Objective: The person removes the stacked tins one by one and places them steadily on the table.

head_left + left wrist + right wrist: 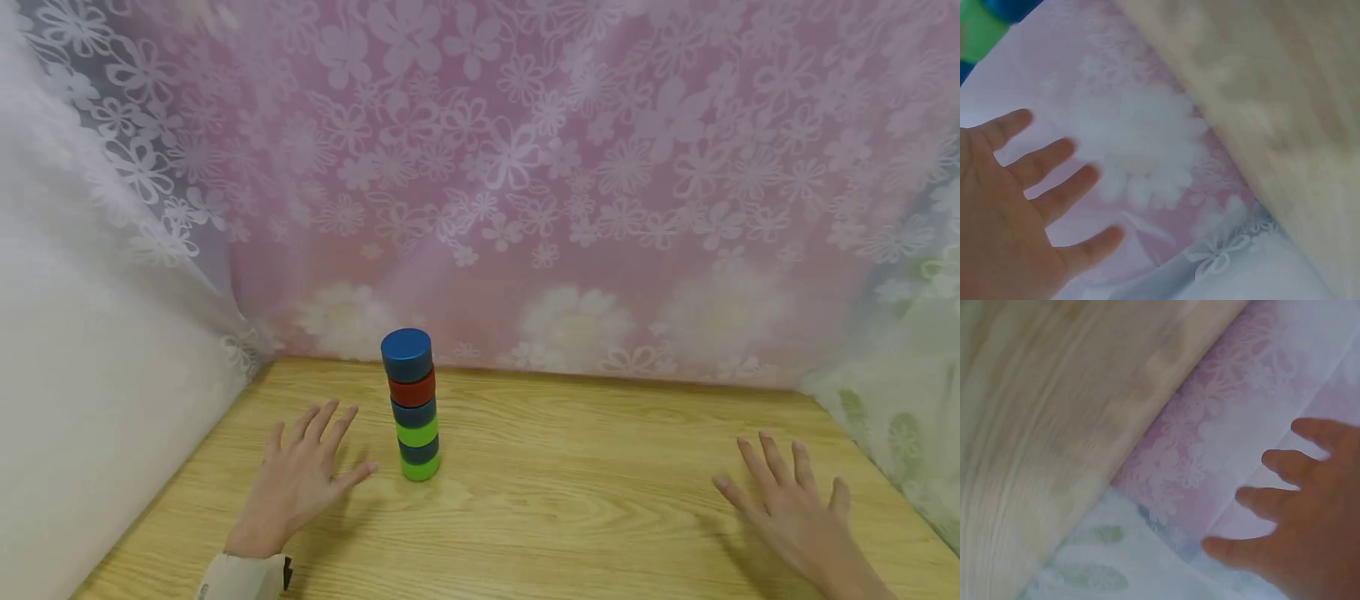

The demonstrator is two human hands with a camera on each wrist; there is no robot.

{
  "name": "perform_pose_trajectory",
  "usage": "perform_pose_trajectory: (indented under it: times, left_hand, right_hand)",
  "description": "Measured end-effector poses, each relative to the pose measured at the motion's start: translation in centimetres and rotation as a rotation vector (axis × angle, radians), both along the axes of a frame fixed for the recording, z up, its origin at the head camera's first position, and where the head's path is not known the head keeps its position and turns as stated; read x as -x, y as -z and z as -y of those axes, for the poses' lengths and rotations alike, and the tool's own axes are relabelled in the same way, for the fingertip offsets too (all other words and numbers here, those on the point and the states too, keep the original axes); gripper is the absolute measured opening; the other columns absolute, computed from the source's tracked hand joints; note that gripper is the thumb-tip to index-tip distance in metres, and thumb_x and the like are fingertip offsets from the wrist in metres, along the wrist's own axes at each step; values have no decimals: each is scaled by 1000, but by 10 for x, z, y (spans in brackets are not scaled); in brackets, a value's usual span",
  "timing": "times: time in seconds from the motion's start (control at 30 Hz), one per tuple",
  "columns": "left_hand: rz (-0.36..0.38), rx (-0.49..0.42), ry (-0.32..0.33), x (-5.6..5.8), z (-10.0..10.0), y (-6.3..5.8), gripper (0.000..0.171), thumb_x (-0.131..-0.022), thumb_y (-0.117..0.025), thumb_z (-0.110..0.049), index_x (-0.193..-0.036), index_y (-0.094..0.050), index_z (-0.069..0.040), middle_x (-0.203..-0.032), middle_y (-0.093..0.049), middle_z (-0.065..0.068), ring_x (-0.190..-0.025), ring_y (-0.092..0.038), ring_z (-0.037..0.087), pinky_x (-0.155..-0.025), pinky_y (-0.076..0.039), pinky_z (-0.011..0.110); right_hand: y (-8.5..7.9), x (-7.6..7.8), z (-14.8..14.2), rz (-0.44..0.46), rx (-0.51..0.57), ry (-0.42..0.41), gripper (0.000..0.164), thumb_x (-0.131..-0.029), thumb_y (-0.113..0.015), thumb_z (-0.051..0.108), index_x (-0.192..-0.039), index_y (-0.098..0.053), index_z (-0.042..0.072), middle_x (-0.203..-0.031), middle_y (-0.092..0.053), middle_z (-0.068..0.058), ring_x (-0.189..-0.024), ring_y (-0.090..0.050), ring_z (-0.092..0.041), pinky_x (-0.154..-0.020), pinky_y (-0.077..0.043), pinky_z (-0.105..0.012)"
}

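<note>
A tall stack of round discs (pixel 416 432) stands upright on the wooden table, left of the middle. From the top it runs blue, red, blue, green, blue, green. Just left of it is my left hand (pixel 300 479), fingers spread and holding nothing, its thumb apart from the stack. In the left wrist view part of the green and blue stack (pixel 982 31) shows blurred in the upper left corner, beyond the spread left hand (pixel 1016 212). Far to the right, my right hand (pixel 798 508) is spread above the table, also holding nothing; the right wrist view shows its fingers (pixel 1266 503) apart.
The light wooden table (pixel 570 483) ends at a pink flowered curtain (pixel 525 208) behind it. A white cloth (pixel 97 350) hangs along the left side, and a pale cloth with green leaf shapes (pixel 900 417) along the right.
</note>
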State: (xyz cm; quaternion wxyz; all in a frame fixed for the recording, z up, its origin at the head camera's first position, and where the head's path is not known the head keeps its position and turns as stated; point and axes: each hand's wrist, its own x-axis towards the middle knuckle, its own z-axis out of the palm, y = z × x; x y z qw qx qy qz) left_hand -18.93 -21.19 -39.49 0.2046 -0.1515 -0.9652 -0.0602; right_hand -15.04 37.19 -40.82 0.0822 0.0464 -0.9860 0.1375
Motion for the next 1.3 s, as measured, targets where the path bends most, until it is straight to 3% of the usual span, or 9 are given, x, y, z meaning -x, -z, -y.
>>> perform_pose_trajectory:
  times: [0.07,0.1,0.2,0.33,0.5,0.73,0.87,1.1,1.3]
  left_hand:
    - [-21,-37,21,2,-1,-4,63,-93,-70,-51,-138,-62,-7,-132,-63,20,-117,-61,43,-91,-48,65]
    - [-34,-59,32,3,-1,-5,56,-93,-73,-45,-133,-66,-6,-126,-66,19,-107,-65,41,-84,-53,61]
    - [-40,-142,67,4,-2,-13,40,-93,-76,-33,-120,-72,-2,-113,-71,19,-91,-70,38,-71,-58,54]
    - [-10,-218,73,5,-3,-18,38,-95,-74,-30,-119,-72,-1,-111,-72,18,-87,-71,35,-72,-58,51]
    - [47,-300,87,7,-7,-20,41,-97,-71,-33,-125,-70,-3,-111,-72,14,-74,-67,21,-65,-56,41]
    - [96,-390,106,10,-15,-20,42,-99,-69,-32,-131,-67,-5,-112,-71,11,-83,-67,21,-66,-53,39]
    - [90,-413,115,11,-17,-23,43,-99,-69,-30,-133,-65,-4,-115,-71,12,-79,-65,21,-65,-51,39]
    - [69,-440,130,9,-19,-28,45,-97,-71,-28,-135,-63,-5,-114,-71,10,-101,-68,30,-75,-54,50]
    - [47,-458,160,12,-26,-30,49,-96,-72,-29,-138,-60,-6,-113,-72,8,-101,-68,29,-75,-53,46]
  right_hand:
    - [-7,-1,2,-73,45,14,71,-106,-51,43,-152,-33,-9,-141,-45,-39,-115,-57,-45,-92,-43,-66]
    - [-11,-1,4,-133,79,14,64,-105,-57,38,-145,-44,-10,-130,-56,-37,-97,-66,-32,-82,-52,-53]
    - [-20,-2,9,-302,207,-1,39,-98,-70,20,-124,-64,-9,-101,-70,-28,-62,-53,4,-54,-46,-18]
    - [-28,1,17,-376,336,-25,29,-94,-74,11,-117,-68,-6,-109,-70,-25,-82,-51,21,-65,-44,-3]
    - [-39,5,30,-314,413,13,34,-96,-73,15,-122,-67,-7,-110,-70,-24,-85,-49,23,-66,-45,-5]
    - [-52,7,41,-237,466,51,40,-98,-71,23,-127,-64,-6,-116,-69,-24,-86,-48,23,-67,-47,-7]
    - [-57,11,50,-220,504,32,44,-99,-71,22,-132,-62,-5,-121,-68,-23,-88,-50,21,-69,-46,-7]
    - [-64,19,71,-226,561,-36,43,-99,-69,16,-136,-60,-4,-127,-65,-23,-94,-51,19,-74,-46,-8]
    - [-70,21,85,-234,597,-43,39,-100,-68,19,-134,-62,1,-129,-64,-19,-98,-52,15,-77,-44,-8]
